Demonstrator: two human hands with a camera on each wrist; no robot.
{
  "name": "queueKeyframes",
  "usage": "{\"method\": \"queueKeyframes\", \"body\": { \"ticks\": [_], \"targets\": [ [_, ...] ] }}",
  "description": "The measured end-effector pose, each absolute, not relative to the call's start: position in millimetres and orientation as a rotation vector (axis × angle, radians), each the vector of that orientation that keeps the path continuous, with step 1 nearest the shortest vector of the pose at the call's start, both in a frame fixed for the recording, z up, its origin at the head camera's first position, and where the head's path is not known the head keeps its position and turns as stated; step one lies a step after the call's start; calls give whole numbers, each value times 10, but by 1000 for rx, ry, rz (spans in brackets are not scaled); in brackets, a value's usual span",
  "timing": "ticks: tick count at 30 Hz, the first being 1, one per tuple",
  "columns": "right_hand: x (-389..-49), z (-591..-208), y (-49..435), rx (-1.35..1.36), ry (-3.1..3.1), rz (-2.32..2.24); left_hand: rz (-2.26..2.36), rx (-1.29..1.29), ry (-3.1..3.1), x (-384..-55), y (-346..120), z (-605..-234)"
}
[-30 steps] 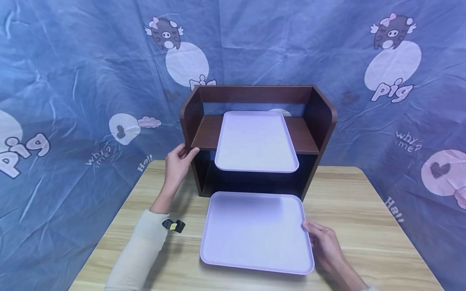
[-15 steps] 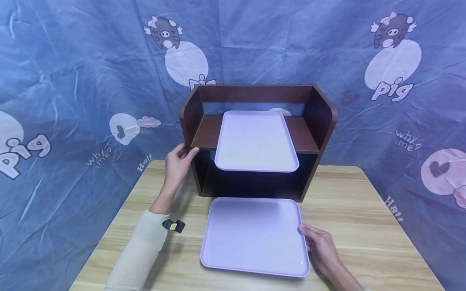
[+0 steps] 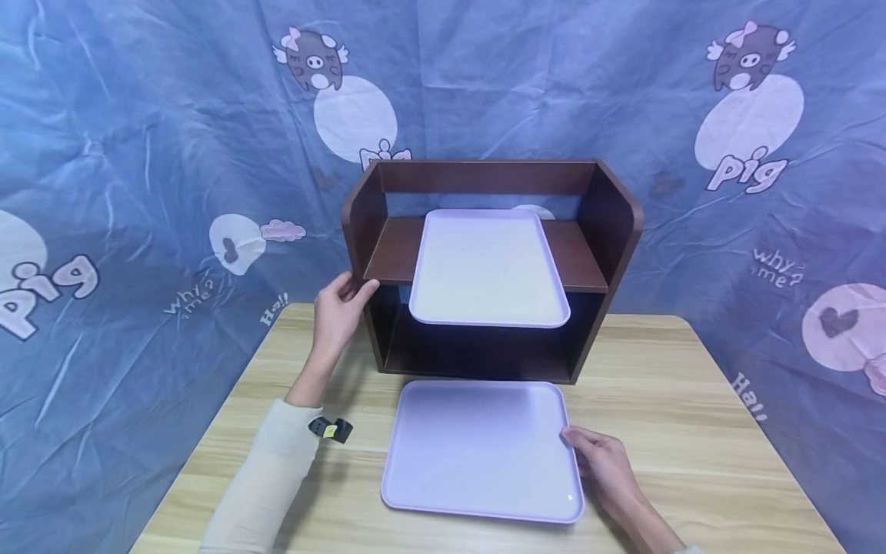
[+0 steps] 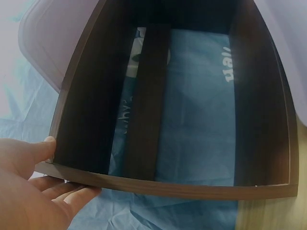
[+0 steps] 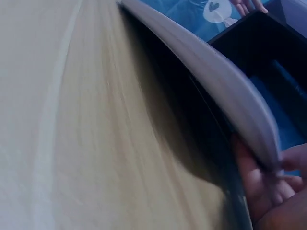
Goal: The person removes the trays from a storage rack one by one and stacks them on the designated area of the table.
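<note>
Blue cloth [image 3: 484, 77], printed with "pig" and "why me?", hangs behind the pale wooden table [image 3: 664, 385]; 1 "pig" is partly covered by the brown shelf [image 3: 484, 177]. An upper tray [image 3: 490, 269], light purple, lies on the shelf and juts past its front. In front is the lower tray [image 3: 481, 454]; whether it touches the table, I cannot tell. The left hand [image 3: 337, 317] grips the shelf's left side, fingers partly hidden. The right hand [image 3: 609, 465] pinches the lower tray's right edge, its fingers underneath mostly hidden from the head view.

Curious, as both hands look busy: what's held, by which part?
Right hand: the lower tray, by its right edge. Left hand: the shelf, by its left side.
</note>
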State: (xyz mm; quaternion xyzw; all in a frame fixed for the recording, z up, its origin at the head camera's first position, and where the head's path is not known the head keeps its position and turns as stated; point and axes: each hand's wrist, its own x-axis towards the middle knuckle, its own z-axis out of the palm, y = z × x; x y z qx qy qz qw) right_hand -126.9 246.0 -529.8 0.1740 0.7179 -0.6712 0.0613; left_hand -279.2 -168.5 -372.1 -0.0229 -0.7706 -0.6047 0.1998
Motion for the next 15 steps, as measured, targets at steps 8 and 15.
{"method": "queueKeyframes", "body": {
  "ticks": [8,15],
  "targets": [
    [-1312,-5224,2465,330,2708,-1509,-1692,-51,-2150,-2784,-1686,-3714],
    [-1308,-5225,2451,263,2826,-1346,-1698,-56,-2149,-2787,-1686,-3730]
  ]
}}
